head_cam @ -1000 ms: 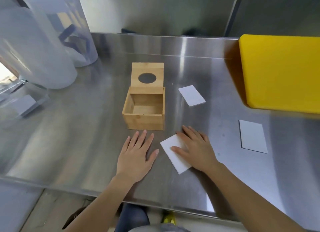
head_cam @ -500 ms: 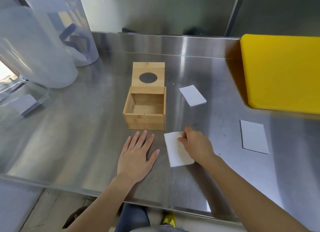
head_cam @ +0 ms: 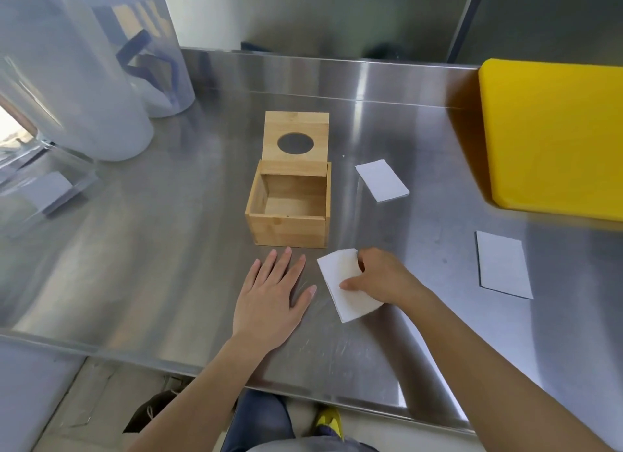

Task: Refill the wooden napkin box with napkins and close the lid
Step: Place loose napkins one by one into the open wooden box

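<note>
Right hand (head_cam: pixel 381 276): closed on the napkin (head_cam: pixel 344 283), thumb on top, fingers curled over its far edge.
Left hand (head_cam: pixel 269 293): open, flat on the surface (head_cam: pixel 151 266), empty, just left of the napkin.
Napkin handling: likely light, soft, floppy; far edge already curling; pinch at an edge, lift gently.
Wooden napkin box (head_cam: pixel 288 212): just beyond both hands, empty, lid (head_cam: pixel 296 138) tipped back.
Spare napkins: one (head_cam: pixel 382 180) beyond the right hand, another (head_cam: pixel 503 264) well right of it.
</note>
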